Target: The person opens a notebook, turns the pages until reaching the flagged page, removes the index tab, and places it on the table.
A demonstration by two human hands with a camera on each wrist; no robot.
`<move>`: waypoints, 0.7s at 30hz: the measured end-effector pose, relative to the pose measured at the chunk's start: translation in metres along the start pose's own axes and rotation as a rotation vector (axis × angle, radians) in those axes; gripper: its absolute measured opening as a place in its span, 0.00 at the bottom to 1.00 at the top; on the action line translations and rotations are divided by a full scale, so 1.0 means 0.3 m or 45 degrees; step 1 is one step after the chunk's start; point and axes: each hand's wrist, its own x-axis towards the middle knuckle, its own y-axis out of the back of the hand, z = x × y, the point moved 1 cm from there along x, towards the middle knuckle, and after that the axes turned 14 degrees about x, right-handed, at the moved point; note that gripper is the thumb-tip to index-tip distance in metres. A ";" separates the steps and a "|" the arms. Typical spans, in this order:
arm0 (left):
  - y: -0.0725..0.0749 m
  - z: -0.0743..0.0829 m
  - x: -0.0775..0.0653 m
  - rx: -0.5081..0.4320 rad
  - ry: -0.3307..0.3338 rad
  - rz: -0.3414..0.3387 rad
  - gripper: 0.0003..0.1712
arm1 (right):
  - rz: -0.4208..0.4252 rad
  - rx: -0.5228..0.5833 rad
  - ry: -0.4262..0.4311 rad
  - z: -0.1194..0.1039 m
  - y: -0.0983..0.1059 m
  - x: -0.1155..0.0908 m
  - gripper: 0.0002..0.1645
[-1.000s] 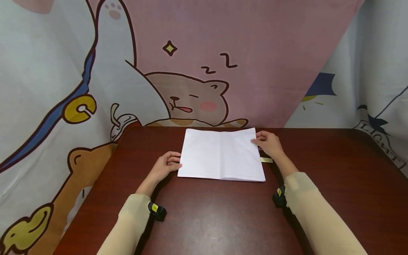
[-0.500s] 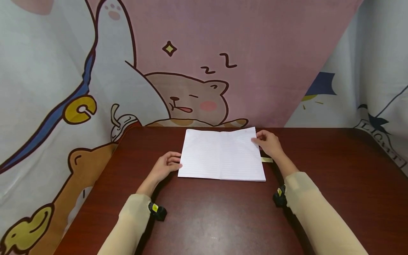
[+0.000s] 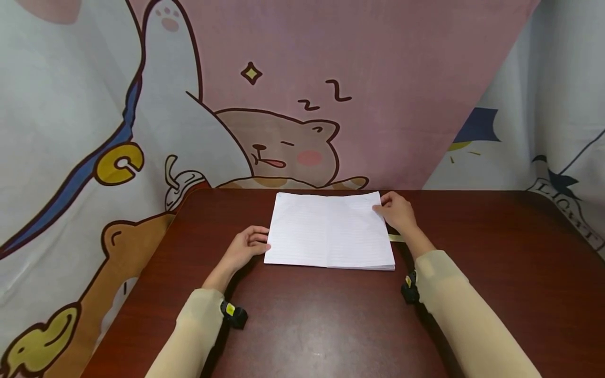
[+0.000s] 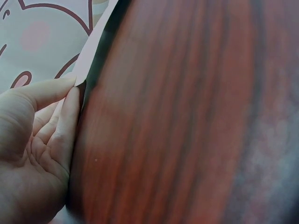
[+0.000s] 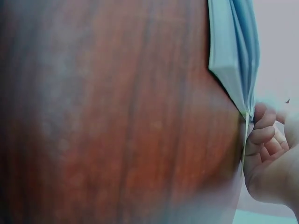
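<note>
Head view: open notebook (image 3: 298, 231), long axis crosswise.

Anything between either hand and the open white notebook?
Nothing visible: the left hand and right hand grip opposite edges of the white paper notebook. A pale yellow strip juts from its right edge, blocking neither.

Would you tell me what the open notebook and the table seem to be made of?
Notebook: apparently matte white paper, by its faintly ruled, thin stacked pages.
Table: glossy red-brown wood or wood-look laminate, by its dark grain streaks and soft glare; which, I cannot tell.
</note>
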 end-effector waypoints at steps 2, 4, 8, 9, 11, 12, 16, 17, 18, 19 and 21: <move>0.001 0.002 -0.002 -0.001 -0.001 -0.003 0.26 | 0.012 0.008 -0.001 -0.005 -0.002 -0.003 0.20; 0.002 0.003 -0.003 0.001 0.004 -0.003 0.26 | 0.022 0.029 0.016 -0.007 -0.004 -0.004 0.19; 0.005 0.006 -0.005 0.000 -0.003 -0.002 0.26 | 0.044 0.062 0.095 -0.011 -0.007 -0.004 0.14; 0.005 0.006 -0.005 0.001 -0.005 0.000 0.26 | 0.044 0.063 0.119 -0.010 -0.007 -0.003 0.13; 0.005 0.007 -0.006 0.002 -0.011 0.000 0.26 | 0.041 0.064 0.166 -0.012 -0.007 -0.004 0.09; 0.005 0.007 -0.006 0.003 -0.014 -0.002 0.26 | 0.035 0.064 0.188 -0.014 -0.007 -0.006 0.08; 0.003 0.012 -0.006 0.007 -0.002 0.001 0.26 | -0.032 0.069 0.230 -0.018 -0.006 -0.011 0.08; 0.003 0.014 -0.006 0.008 0.003 0.002 0.26 | -0.050 0.069 0.231 -0.018 -0.006 -0.013 0.08; 0.003 0.015 -0.006 0.009 0.002 0.001 0.25 | -0.067 0.067 0.232 -0.018 -0.006 -0.013 0.09; 0.004 0.017 -0.006 0.011 -0.001 0.003 0.25 | -0.086 0.064 0.237 -0.018 -0.006 -0.014 0.10; 0.004 0.020 -0.007 0.004 0.004 0.006 0.25 | -0.112 0.060 0.245 -0.017 -0.004 -0.015 0.11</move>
